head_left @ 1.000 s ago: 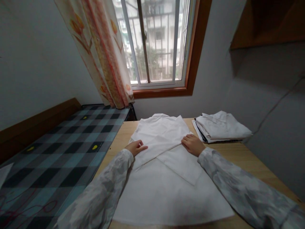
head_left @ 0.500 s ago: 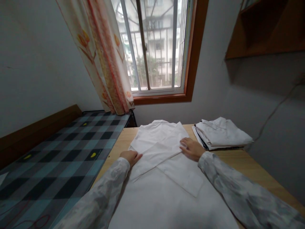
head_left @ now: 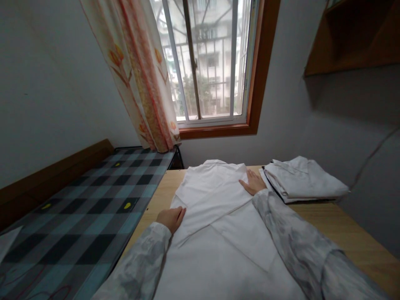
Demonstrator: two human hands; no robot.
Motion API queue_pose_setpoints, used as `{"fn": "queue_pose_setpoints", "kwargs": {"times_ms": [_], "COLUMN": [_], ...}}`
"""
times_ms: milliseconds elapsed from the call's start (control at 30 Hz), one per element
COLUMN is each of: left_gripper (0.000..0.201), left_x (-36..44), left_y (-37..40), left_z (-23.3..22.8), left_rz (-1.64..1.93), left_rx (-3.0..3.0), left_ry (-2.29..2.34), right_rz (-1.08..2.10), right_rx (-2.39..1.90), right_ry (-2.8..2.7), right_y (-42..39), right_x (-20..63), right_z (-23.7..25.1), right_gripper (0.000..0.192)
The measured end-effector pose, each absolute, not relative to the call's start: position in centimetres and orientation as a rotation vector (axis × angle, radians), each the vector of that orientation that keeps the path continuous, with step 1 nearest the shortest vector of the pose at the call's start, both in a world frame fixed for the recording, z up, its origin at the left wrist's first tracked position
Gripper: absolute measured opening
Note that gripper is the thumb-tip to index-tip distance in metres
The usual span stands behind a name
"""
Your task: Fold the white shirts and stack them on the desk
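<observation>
We've got the white garment spread flat on the wooden table, sleeves folded across; folded stack just beside; right hand flat, fingers spread near collar; left hand loosely curled at edge

White shirt: lying flat on the wooden table, collar pointing toward the window, both sleeves lying folded and crossing over its middle, hem reaching the near edge.

Dim room lit by window daylight; edges stretched, sleeves slightly blurred.
</observation>
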State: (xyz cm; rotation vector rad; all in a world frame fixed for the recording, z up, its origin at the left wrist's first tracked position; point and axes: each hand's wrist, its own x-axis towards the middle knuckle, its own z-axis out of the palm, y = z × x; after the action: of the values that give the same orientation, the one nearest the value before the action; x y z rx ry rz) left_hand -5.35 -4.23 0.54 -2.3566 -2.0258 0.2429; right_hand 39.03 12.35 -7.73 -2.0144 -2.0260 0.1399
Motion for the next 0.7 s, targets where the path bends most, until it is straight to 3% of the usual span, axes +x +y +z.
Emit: {"fn": "queue_pose_setpoints", "kwargs": {"times_ms": [100, 233, 300, 533, 700], "left_gripper": [0.051, 0.052, 0.054, 0.053, 0.037], "left_x": [-5.7, -6.2, -6.3, -6.3, -7.6], "left_y": [-4.6, -4.5, -4.4, -4.8, -2.0], "left_z": [-0.1, -0.8, -0.9, -0.2, 0.3], "left_rz": [0.085, -0.073, -0.09, -0.048, -0.448], "left_rx": [-2.328, -2.32, -2.317, -2.297, -2.141], "left_ry": [-2.08, -2.106, -2.134, -2.243, -2.39], "right_rz": [0.097, 0.09, 0.102, 0.234, 0.378], "right_rx": [-1.975, -1.891, -1.891, -2.018, -2.059], "right_ry": [-1.89, -1.729, -1.654, -1.536, -1.541], "right_y": [12.9, 13.5, 13.4, 13.1, 14.6], "right_x": [39.6, 40.2, 40.3, 40.2, 40.3], "right_z": [-7.9, -7.8, -7.9, -7.5, -6.2], "right_gripper": [0.075, 0.039, 0.031, 0.03, 0.047]}}
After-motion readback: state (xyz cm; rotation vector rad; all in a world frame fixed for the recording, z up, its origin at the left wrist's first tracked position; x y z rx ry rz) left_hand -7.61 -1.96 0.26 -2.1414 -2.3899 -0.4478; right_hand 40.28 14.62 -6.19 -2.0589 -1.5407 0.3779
